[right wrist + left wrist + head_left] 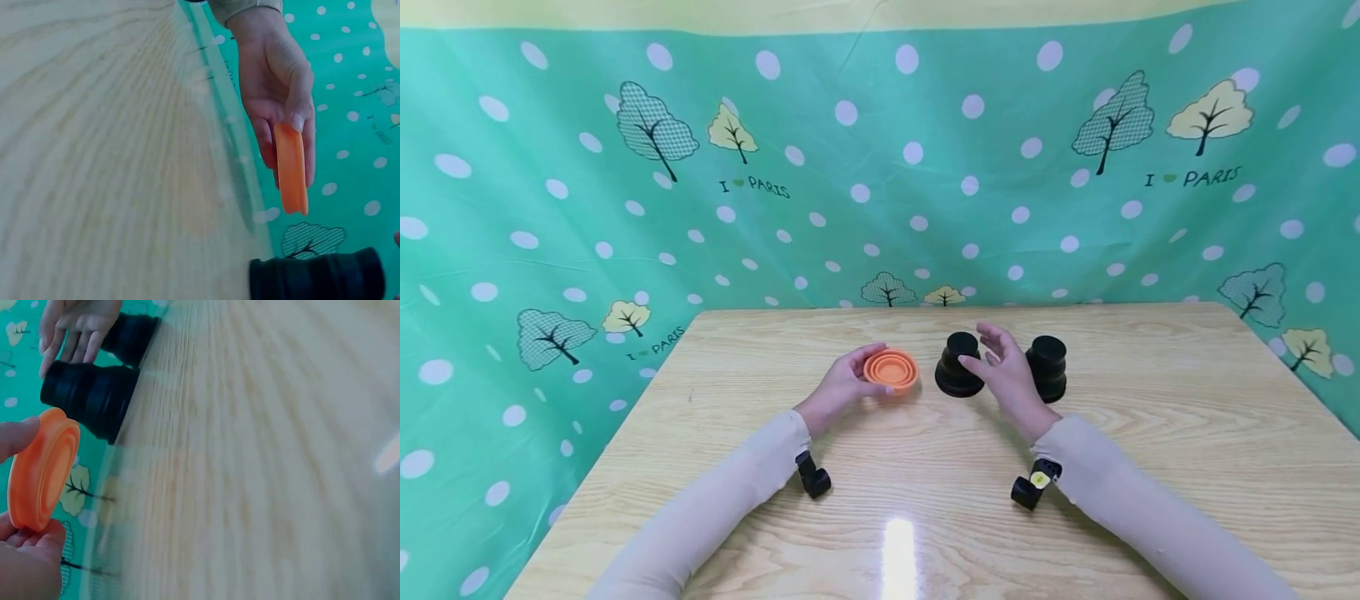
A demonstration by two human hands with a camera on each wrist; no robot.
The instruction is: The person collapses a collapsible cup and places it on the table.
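Observation:
My left hand (pixel 847 382) pinches an orange collapsible cup (pixel 892 372), folded flat into concentric rings, between thumb and fingers at its edge. In the left wrist view the orange cup (pixel 45 472) is held on edge, raised off the table. My right hand (pixel 1004 373) has its fingers spread beside a black stepped cup (pixel 959 367), its thumb overlapping that cup's side in the head view. The black cup stands with its wide end down. A second, similar black cup (pixel 1049 367) is just right of the right hand, partly hidden behind it.
The light wooden table (pixel 895 467) carries the black cups toward its far side. Behind it hangs a green dotted cloth (pixel 850 167) with printed trees. A small black camera is strapped on each wrist. A bright reflection (pixel 898 558) lies near the front.

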